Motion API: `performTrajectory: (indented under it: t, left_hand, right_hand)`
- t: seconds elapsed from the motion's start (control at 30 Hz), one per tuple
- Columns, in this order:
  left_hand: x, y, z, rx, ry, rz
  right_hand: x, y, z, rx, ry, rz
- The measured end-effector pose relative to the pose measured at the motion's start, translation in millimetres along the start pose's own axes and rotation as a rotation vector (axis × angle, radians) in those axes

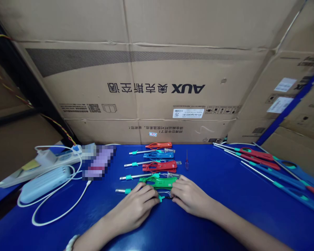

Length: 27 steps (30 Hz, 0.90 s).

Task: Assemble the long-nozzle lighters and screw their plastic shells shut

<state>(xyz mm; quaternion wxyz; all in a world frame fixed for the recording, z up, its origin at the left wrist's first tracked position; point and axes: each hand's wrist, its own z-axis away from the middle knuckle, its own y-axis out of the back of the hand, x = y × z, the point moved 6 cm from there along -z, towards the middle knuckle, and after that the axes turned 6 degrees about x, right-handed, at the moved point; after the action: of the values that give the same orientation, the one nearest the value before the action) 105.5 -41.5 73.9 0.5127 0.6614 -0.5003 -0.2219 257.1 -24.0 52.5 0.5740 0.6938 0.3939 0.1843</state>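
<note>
My left hand (141, 205), fingers curled and closed, grips the nearest lighter insert, whose metal tube (120, 191) sticks out to the left and whose teal end (161, 198) shows past the fingertips. My right hand (189, 196) is closed too, its fingertips by the insert's thin wires and a small black piece (167, 197); what it pinches is hidden. Just beyond both hands lies a green lighter casing (162, 182). Farther back are a red casing (159, 166), a blue casing (158, 155) and an orange-red casing (159, 145), with metal-tubed inserts (132, 176) between them.
A small red-handled screwdriver (187, 164) lies right of the row. Several long lighters (267, 158) are piled at right. On the left are a power strip (65, 158), a light-blue power bank (45, 183), a blurred-out phone (101, 162) and white cables. Cardboard (146, 69) walls the back.
</note>
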Motion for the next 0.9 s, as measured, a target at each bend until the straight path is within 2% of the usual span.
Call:
performTrajectory:
  t: [0.67,0.9]
  left_hand:
    - [-0.8,-2.8,0.9,-0.062,0.010,0.010]
    - [-1.6,-3.3,2.1,-0.022,0.008,-0.012]
  right_hand:
    - [1.3,-0.8,0.3,0.002,-0.004,0.004]
    - [2.0,-2.0,1.0,-0.009,-0.007,0.006]
